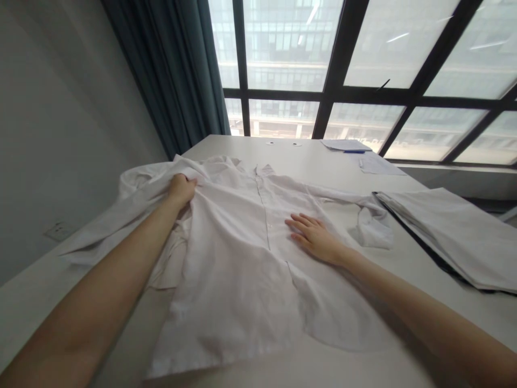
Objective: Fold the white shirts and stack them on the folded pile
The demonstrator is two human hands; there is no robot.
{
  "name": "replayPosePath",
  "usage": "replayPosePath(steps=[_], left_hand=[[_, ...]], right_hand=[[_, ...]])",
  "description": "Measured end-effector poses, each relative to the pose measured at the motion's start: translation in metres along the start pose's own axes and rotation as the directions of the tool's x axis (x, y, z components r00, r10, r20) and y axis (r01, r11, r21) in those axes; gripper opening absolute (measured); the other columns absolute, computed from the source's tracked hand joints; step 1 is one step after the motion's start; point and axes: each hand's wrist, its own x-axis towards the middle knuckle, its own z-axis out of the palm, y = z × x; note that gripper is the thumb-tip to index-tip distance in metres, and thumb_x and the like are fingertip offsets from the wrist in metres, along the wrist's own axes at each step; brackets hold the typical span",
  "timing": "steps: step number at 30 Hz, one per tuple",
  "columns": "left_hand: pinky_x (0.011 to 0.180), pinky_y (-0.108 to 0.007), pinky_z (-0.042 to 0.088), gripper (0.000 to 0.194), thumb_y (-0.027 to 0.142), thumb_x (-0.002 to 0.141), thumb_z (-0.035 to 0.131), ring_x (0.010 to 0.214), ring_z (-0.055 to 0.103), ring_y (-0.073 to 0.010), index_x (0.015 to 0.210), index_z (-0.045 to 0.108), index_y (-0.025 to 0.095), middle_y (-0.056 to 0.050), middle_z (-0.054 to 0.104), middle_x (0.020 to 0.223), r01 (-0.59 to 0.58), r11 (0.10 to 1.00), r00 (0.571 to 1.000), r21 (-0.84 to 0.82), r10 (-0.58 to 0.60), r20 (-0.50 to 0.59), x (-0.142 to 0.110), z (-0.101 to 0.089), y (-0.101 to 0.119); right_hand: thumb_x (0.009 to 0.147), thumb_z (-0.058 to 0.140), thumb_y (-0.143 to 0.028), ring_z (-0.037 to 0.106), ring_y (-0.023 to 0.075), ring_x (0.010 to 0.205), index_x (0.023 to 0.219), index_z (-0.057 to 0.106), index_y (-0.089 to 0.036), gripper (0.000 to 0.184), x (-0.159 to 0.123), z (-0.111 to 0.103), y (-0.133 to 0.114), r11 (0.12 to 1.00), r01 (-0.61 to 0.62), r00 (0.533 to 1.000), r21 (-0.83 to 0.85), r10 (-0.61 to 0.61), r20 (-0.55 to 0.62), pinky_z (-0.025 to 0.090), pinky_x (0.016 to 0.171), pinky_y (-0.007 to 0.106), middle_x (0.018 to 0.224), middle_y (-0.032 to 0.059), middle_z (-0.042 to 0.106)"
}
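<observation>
A white button-up shirt lies spread over the white table, its collar toward the far side and its hem toward me. My left hand is closed on the fabric at the shirt's left side, lifting it a little. Flat on the shirt front, right of the button line, rests my right hand with its fingers apart. One sleeve stretches out to the right, its cuff bent back toward me. On the left, the other sleeve and side lie in loose folds, partly hidden by my left forearm.
The white table reaches toward a dark-framed window. Folded white cloth with a black edge lies at the right. Papers and a blue pen are at the far right. A dark curtain and grey wall stand left.
</observation>
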Motion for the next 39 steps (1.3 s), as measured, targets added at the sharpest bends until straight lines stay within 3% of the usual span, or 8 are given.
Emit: replayPosePath(steps=[4,10,15,20,24,28,34,39], left_hand=[[0.084,-0.039,0.049,0.041,0.028,0.091,0.04,0.106,0.064,-0.0325,0.115,0.06,0.002,-0.027,0.064,0.117,0.075,0.99,0.997,0.123,-0.075,-0.006,0.002,0.005,0.007],[0.088,-0.044,0.048,0.046,0.039,0.093,0.042,0.109,0.063,-0.038,0.115,0.062,0.003,-0.027,0.066,0.114,-0.072,0.958,0.995,0.277,0.048,0.092,-0.037,0.003,0.011],[0.092,-0.047,0.045,0.04,0.02,0.097,0.034,0.113,0.061,-0.0377,0.13,0.054,0.007,-0.024,0.064,0.118,-0.22,0.896,0.976,0.386,0.201,0.089,-0.069,-0.005,0.02],[0.081,-0.045,0.05,0.048,0.012,0.099,0.02,0.103,0.065,-0.0368,0.14,0.044,0.007,-0.025,0.06,0.119,-0.281,0.818,0.951,0.501,0.307,0.031,-0.059,-0.002,0.038],[0.081,-0.044,0.05,0.046,0.019,0.101,0.021,0.099,0.067,-0.0347,0.141,0.045,0.013,-0.021,0.059,0.119,-0.298,0.817,0.948,0.494,0.313,0.056,-0.043,0.008,0.048],[0.08,-0.043,0.051,0.046,0.028,0.103,0.027,0.098,0.068,-0.0343,0.145,0.041,0.019,-0.019,0.061,0.121,-0.304,0.819,0.947,0.487,0.317,0.059,-0.043,0.009,0.043],[0.081,-0.038,0.051,0.054,0.034,0.096,0.042,0.097,0.066,-0.0306,0.147,0.036,0.021,-0.012,0.068,0.11,-0.203,0.939,0.979,0.276,0.202,0.032,-0.069,-0.014,0.008],[0.1,-0.037,0.044,0.055,0.032,0.086,0.047,0.104,0.059,-0.0262,0.136,0.049,0.01,-0.013,0.065,0.111,-0.366,0.927,0.93,0.084,0.368,-0.015,-0.109,-0.024,-0.028]], right_hand=[[0.1,0.036,-0.031,0.052,0.0219,0.129,0.135,0.056,-0.023,0.041,0.017,-0.013,0.024,0.999,-0.042,0.997,-0.007,0.041,-0.062,0.04,0.107,0.039,0.142,0.0091,0.057],[0.1,0.036,-0.035,0.037,0.0294,0.141,0.144,0.046,-0.022,0.047,0.031,-0.007,0.06,0.976,-0.194,0.979,-0.101,0.187,-0.076,0.03,0.112,0.052,0.153,0.0112,0.043],[0.101,0.028,-0.043,0.031,0.0308,0.144,0.149,0.039,-0.025,0.052,0.035,0.001,0.068,0.961,-0.229,0.973,-0.153,0.226,-0.038,0.027,0.112,0.057,0.158,0.009,0.034],[0.101,0.025,-0.048,0.029,0.0322,0.144,0.151,0.036,-0.028,0.055,0.037,-0.002,0.079,0.94,-0.287,0.958,-0.184,0.285,-0.038,0.027,0.111,0.059,0.159,0.0062,0.033],[0.101,0.026,-0.045,0.035,0.0347,0.141,0.148,0.041,-0.027,0.053,0.04,-0.006,0.085,0.904,-0.37,0.929,-0.212,0.356,-0.105,0.028,0.11,0.06,0.157,0.0068,0.037],[0.1,0.032,-0.037,0.044,0.0311,0.134,0.139,0.051,-0.022,0.046,0.041,-0.013,0.082,0.897,-0.37,0.926,-0.242,0.334,-0.177,0.026,0.111,0.055,0.148,0.0094,0.05],[0.093,0.04,-0.021,0.054,0.0297,0.122,0.14,0.048,-0.016,0.048,-0.005,-0.017,0.06,0.909,-0.341,0.933,-0.239,0.295,-0.207,0.04,0.1,0.046,0.137,0.0147,0.058],[0.083,0.052,-0.028,0.065,0.0268,0.093,0.136,0.05,-0.015,0.055,-0.067,-0.015,0.056,0.904,-0.425,0.887,-0.052,0.404,-0.224,0.049,0.079,0.036,0.109,0.0128,0.069]])
